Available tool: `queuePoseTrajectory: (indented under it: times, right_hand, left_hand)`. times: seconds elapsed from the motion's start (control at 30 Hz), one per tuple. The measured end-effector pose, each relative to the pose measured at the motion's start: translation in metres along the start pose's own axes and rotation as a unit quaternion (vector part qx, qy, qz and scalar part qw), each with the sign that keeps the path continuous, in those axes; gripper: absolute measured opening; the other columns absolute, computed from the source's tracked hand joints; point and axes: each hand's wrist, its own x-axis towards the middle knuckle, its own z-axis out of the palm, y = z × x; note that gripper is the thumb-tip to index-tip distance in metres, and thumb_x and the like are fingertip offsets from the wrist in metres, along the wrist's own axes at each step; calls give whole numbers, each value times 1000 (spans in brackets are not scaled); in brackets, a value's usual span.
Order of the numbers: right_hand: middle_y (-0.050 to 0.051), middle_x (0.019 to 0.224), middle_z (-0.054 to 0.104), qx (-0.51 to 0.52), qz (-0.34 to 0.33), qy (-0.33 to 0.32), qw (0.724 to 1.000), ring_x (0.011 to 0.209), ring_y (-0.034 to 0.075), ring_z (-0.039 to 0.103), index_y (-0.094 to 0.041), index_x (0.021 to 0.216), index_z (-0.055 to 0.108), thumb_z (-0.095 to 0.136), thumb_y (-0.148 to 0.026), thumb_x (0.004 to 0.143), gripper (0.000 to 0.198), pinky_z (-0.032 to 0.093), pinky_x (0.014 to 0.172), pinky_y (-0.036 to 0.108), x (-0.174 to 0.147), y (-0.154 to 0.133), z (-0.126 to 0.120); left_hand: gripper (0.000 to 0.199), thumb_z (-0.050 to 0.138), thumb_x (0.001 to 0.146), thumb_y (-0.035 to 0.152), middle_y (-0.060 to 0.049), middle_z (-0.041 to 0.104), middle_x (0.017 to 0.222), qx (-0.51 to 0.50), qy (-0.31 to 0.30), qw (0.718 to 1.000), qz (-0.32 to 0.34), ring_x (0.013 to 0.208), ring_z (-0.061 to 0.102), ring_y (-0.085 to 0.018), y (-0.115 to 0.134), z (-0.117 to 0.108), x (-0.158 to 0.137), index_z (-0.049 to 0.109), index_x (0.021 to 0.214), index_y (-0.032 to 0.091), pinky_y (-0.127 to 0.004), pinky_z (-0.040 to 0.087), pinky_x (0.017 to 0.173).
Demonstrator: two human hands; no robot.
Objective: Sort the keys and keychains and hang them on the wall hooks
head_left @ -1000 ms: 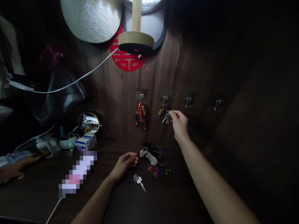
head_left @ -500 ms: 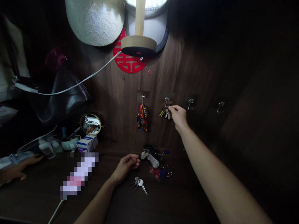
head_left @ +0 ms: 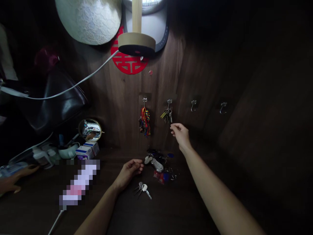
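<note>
My right hand (head_left: 180,134) is just below and to the right of a bunch of keys (head_left: 167,115), some yellow and some silver, on a wall hook (head_left: 169,101). Its fingers are bent together, and nothing shows in them. Low on the dark wooden surface, my left hand (head_left: 130,170) rests with fingers loosely curled and slightly apart, holding nothing visible. Beside its fingertips lies a heap with a silver key fob (head_left: 156,165), a red tag (head_left: 161,178) and several key rings. Nearer to me is a small bunch of silver keys (head_left: 145,190).
A bundle of colourful braided cords (head_left: 145,119) hangs on the left hook. Two bare hooks (head_left: 193,105) (head_left: 223,108) are farther right. A lamp (head_left: 137,42) with a white cable is overhead. Left are a round mirror (head_left: 90,130), boxes (head_left: 85,150) and another hand (head_left: 19,178).
My right hand has come away from the hanging keys and moved down; the keys stay on the hook. The left hand stays beside the heap. The whole view has shifted slightly.
</note>
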Motion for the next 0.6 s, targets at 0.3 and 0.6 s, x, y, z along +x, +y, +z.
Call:
queuePoseTrajectory:
  times: [0.3,0.6]
  right_hand:
    - [2,64,64,-12,56,-42,997,52,13,54,-17,69,63,65,-44,60,29,39,46,23,-64,39,-17]
    - [2,65,62,-2,47,-92,995,61,16,58,-18,73,60,60,-43,70,25,44,53,25,-119,74,-15]
  left_hand:
    - [30,74,66,28,-5,66,80,9,7,1000,3,67,58,-9,0,2,-1,64,90,13,-22,45,64]
    - [29,73,67,27,-4,66,81,14,8,1000,7,67,58,-9,0,1,-2,64,90,13,-21,46,64]
